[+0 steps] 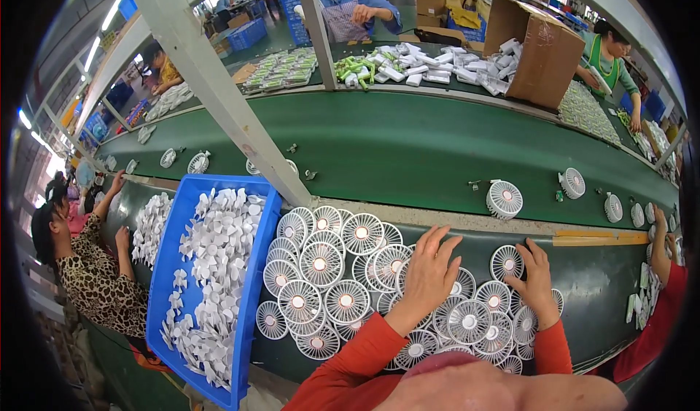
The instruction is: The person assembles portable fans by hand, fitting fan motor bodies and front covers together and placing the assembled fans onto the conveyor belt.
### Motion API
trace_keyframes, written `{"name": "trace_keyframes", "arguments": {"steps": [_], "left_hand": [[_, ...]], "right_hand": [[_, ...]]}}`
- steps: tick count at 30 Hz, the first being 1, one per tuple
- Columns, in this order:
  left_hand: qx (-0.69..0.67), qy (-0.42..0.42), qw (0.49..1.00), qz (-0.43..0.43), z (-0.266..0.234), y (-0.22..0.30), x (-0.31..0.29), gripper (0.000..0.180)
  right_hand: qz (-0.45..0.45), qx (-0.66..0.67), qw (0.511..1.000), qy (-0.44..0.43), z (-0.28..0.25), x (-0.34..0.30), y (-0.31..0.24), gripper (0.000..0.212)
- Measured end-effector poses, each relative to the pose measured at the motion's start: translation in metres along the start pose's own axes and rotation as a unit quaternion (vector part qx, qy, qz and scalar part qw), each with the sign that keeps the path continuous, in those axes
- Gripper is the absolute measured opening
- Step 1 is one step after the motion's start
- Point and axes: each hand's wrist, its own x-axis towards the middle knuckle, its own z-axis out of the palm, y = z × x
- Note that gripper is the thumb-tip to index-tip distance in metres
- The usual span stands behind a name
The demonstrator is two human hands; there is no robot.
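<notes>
My left hand reaches over a spread of round white fan grilles, its fingers stretched out and nothing visible in them. With thumb and fingers at the right rim of one white fan grille, my right hand grips it near the bench's far edge. More grilles lie overlapping under and between my forearms, some with a copper-coloured centre. Part of the pile is hidden by my left arm and sleeve.
A blue crate of small white fan blades stands left of the grilles. Beyond the bench runs a green conveyor belt carrying fan heads. A slanting metal post rises between. Co-workers sit at both sides and across the belt.
</notes>
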Motion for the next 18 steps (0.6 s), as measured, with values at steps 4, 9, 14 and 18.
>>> {"name": "trace_keyframes", "arguments": {"steps": [4,9,14,18], "left_hand": [[0.014,-0.001,1.000,0.007,0.002,-0.003,-0.003,0.036],[0.017,0.006,1.000,0.011,-0.001,0.003,-0.004,0.036],[0.031,0.005,0.999,0.015,0.004,0.000,-0.010,0.035],[0.028,0.003,0.999,0.024,0.004,0.001,-0.007,0.033]], "right_hand": [[0.008,0.046,0.999,-0.006,0.001,0.011,0.000,0.071],[-0.056,-0.012,0.998,-0.037,-0.002,0.013,-0.017,0.075],[-0.062,0.001,0.997,-0.053,0.007,0.016,-0.014,0.083],[-0.069,-0.001,0.996,-0.049,0.008,0.020,-0.020,0.083]]}}
